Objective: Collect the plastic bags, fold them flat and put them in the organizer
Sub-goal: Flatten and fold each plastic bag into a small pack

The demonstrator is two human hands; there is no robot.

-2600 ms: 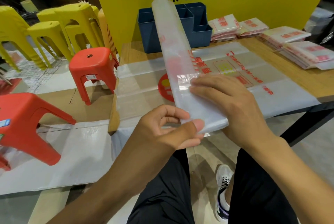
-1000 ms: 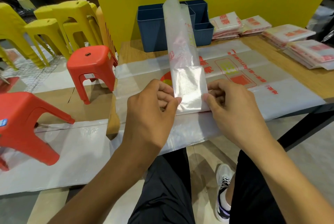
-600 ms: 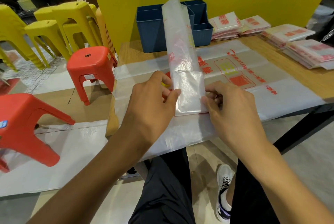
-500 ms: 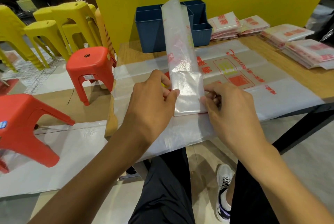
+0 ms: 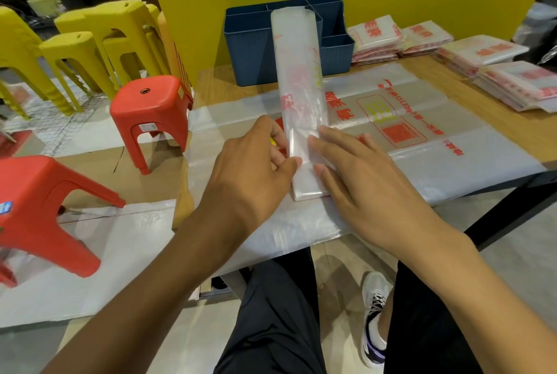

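where half a second ago both hands pinched the near end of the folded strip between thumb and fingers, the right hand (image 5: 370, 183) has now let go and lies flat, fingers straight, pressing the fold down from the right side. the left hand (image 5: 256, 168) keeps its grip: thumb tip on the strip's left edge, the fingers behind it curled against the plastic, so it looks like a narrow pinch on that edge, though the fingers underneath are partly hidden.

the plastic bag (image 5: 301, 87), already folded lengthwise into a long narrow strip, has its near end doubled over and lying on the surface (image 5: 211, 87); the rest rises at a tilt away from the person, its far end in front of the blue organizer (image 5: 250, 51). it rests on another bag spread flat (image 5: 437, 132) with red print, which covers much of the wood.

the change from pinching to pressing suggests the first short fold is being creased, so folding has begun but most of the strip is left to do. stacks of folded bags (image 5: 497, 81) lie to the right, near the organizer, whose visible compartments look empty of bags from here. red and yellow stools (image 5: 150, 108) stand off to the left on the floor.
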